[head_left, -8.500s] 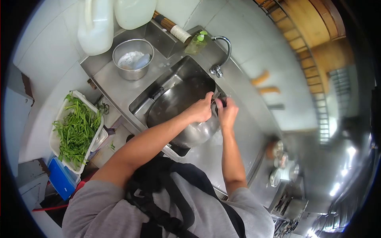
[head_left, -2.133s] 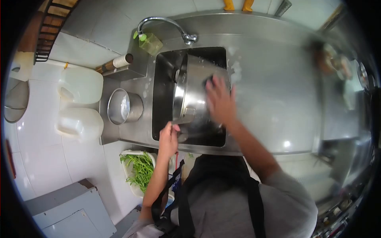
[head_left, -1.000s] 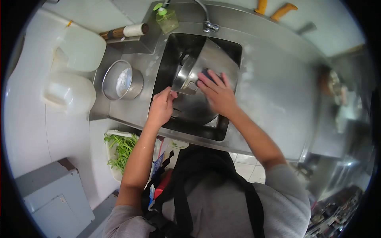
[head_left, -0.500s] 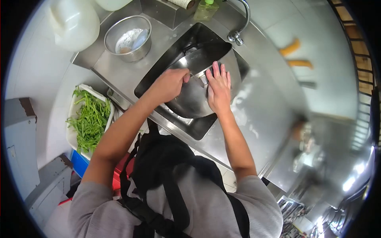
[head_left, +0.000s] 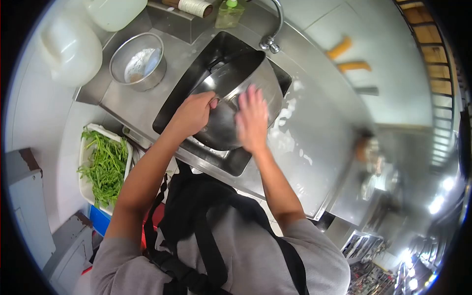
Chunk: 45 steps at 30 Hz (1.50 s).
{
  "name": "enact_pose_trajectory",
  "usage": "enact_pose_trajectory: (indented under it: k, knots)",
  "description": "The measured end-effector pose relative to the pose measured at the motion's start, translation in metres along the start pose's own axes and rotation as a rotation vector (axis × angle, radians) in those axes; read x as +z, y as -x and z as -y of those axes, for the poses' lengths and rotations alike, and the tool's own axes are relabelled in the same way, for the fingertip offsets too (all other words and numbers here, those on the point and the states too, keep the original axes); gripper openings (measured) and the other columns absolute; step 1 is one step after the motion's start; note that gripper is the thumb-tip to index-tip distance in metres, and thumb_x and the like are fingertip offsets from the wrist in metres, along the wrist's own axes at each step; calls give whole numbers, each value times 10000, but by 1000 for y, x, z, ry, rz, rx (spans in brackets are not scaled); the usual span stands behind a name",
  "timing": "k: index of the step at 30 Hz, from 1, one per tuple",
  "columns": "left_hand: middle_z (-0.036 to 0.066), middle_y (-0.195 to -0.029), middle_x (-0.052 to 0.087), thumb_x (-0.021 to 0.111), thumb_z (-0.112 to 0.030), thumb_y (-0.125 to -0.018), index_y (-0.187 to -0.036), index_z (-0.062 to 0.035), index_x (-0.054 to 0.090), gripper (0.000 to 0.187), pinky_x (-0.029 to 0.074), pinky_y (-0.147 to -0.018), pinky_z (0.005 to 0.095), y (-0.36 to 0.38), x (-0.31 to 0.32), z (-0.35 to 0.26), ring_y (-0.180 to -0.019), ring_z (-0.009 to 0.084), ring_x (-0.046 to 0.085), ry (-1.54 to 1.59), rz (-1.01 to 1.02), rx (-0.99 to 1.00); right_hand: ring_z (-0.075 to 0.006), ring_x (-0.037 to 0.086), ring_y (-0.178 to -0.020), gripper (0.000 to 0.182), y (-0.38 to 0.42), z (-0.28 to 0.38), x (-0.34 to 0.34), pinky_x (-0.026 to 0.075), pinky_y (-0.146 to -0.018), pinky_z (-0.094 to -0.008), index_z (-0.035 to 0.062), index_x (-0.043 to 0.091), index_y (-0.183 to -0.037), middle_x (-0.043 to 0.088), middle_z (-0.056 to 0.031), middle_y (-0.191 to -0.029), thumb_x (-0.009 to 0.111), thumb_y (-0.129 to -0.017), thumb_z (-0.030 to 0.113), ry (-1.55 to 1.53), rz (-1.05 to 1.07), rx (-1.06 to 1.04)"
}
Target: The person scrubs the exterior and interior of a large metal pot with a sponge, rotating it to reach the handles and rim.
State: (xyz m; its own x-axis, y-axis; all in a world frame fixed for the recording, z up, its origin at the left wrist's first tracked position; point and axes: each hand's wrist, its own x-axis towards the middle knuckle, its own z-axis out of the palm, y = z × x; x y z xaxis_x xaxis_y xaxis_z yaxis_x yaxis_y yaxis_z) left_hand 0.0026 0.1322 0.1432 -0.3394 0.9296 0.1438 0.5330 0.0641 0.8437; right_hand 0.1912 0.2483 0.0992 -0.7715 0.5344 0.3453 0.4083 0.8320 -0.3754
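A large steel pot (head_left: 223,135) lies tilted on its side in the sink (head_left: 194,59), its mouth facing the tap (head_left: 272,42). My left hand (head_left: 193,113) is shut on the pot's side handle at the rim. My right hand (head_left: 250,120) lies flat against the pot's outer wall and is blurred by motion. Whether anything sits under its palm is hidden.
A bottle of green soap (head_left: 228,12) stands behind the sink. A small steel bowl (head_left: 137,61) and white jugs (head_left: 71,46) stand to the left. A white tray of leafy greens (head_left: 103,164) sits below the counter. The wet steel counter (head_left: 319,128) extends right, with orange handles (head_left: 339,47) on the wall.
My right hand has slid down along the pot's outer wall and is now blurred. My left hand keeps its hold at the rim. The view has shifted slightly.
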Motion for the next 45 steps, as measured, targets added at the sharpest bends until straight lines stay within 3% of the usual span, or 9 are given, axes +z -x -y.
enact_pose_trajectory:
  k: [5,7,12,16,20,26,41,43,45]
  knots:
    - [202,-803,597,470,15,-855,-848,12,522,53,460,-686,413,4,2,2,-784,420,585,-44,1,-2,-379,311,-1411,469,-47,-46,6,276,-1126,-506,80,485,-1398,334,-156,-1536,496,-955,231,7,-65,-63]
    - [198,-798,597,472,17,-854,-845,11,521,51,460,-684,413,3,5,-1,-778,417,586,-53,-2,43,-383,352,-1384,430,-79,-70,3,303,-1122,-477,66,524,-1360,396,-173,-1493,478,-965,230,-333,-102,260]
    - [193,-771,589,483,25,-844,-835,15,518,38,459,-678,414,4,-3,3,-755,413,584,-87,9,-10,-400,407,-1336,420,-9,-24,0,328,-1115,-443,41,540,-1331,452,-215,-1436,547,-930,163,-128,-96,-112]
    - [196,-775,588,476,34,-838,-832,14,525,54,460,-686,420,13,-2,5,-772,413,585,-83,-27,39,-351,654,-1039,270,-12,-99,-13,507,-890,-393,31,614,-1166,675,-206,-1114,586,-910,111,-202,-166,444]
    - [201,-783,585,471,29,-842,-832,14,525,57,453,-687,432,10,-1,10,-764,416,575,-53,-41,66,-230,703,-828,361,-37,-53,-45,533,-756,-341,4,602,-1046,717,-151,-899,777,-804,206,-545,-317,383]
    - [209,-765,571,459,15,-838,-821,16,520,64,447,-697,445,7,-1,5,-771,425,571,-66,-24,39,-271,673,-713,360,-53,4,-34,510,-679,-363,-9,649,-880,701,-172,-803,840,-716,250,-436,20,422]
    - [185,-806,610,479,-9,-812,-827,-21,517,43,447,-672,490,11,2,16,-802,428,581,-37,-32,39,-230,673,-744,276,-48,4,-32,517,-742,-326,-22,674,-940,715,-133,-833,781,-785,180,-555,-21,536]
    - [185,-807,608,477,-4,-813,-826,-18,513,41,446,-672,490,10,0,18,-806,430,579,-18,-41,64,-231,672,-815,234,-49,-3,-39,506,-812,-314,-25,680,-1035,714,-128,-892,687,-868,140,-648,-280,444]
    - [189,-808,604,473,-6,-825,-825,-12,508,36,444,-678,490,9,0,17,-812,434,577,-14,-1,44,-263,633,-925,257,-45,-4,-39,486,-868,-343,20,666,-1104,659,-147,-1034,668,-867,121,-390,-205,296]
